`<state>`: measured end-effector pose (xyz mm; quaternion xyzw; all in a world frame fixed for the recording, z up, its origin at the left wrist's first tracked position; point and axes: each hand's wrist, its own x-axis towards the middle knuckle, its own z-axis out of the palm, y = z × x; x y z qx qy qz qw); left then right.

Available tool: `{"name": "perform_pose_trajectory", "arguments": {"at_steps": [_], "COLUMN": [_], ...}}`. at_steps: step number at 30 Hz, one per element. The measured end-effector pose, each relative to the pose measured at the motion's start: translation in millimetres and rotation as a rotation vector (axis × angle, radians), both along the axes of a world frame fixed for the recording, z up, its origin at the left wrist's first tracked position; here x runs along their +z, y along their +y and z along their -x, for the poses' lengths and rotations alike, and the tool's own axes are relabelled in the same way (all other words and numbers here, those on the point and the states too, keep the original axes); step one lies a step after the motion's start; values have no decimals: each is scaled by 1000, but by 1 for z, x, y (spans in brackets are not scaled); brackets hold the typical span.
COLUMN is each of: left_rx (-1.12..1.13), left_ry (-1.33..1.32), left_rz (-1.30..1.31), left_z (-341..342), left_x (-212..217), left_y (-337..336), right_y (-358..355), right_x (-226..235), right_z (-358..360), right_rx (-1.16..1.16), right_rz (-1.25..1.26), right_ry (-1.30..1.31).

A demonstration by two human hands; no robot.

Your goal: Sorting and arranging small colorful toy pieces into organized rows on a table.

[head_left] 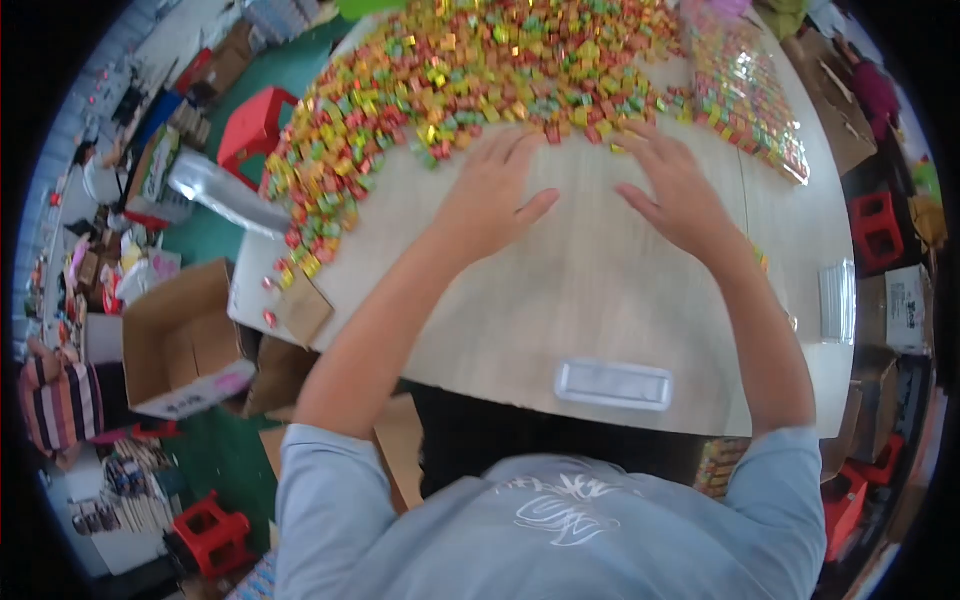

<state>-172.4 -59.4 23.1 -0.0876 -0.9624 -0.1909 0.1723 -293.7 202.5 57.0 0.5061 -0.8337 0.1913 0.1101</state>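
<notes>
A broad heap of small foil-wrapped cubes [480, 60] in red, yellow, orange and green spreads over the far half of the pale wooden table [560, 280]. Both my arms reach forward to its near edge. My left hand [492, 195] has its fingers stretched toward the cubes, thumb held apart. Mirroring it, my right hand [675, 185] is spread, fingertips at the cubes. Neither hand holds anything; whether the fingertips touch the cubes is hard to tell. A clear plastic tray [613, 385] lies at the table's near edge, close to my body.
Rows of wrapped cubes form a flat pack [745, 90] at the far right. Stacked clear trays [838, 300] stand on the right edge, more trays [225, 195] at the left. An open cardboard box [185, 345] and red stools [210, 535] surround the table. Another person [65, 400] is at far left.
</notes>
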Motion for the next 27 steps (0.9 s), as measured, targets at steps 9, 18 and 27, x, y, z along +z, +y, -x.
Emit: {"name": "perform_pose_trajectory", "arguments": {"at_steps": [9, 18, 27], "left_rx": [1, -319, -340], "left_ry": [-1, -25, -190], "left_rz": [125, 46, 123], "left_z": [65, 60, -31], "left_x": [-49, -28, -17], "left_y": [-35, -14, 29], "right_y": [-121, -61, 4], "right_x": [-76, -61, -73], "right_z": [54, -10, -67], "right_rx": [-168, -176, -34], "right_rz": [-108, -289, -126], "right_ry": [1, -36, -67]}}
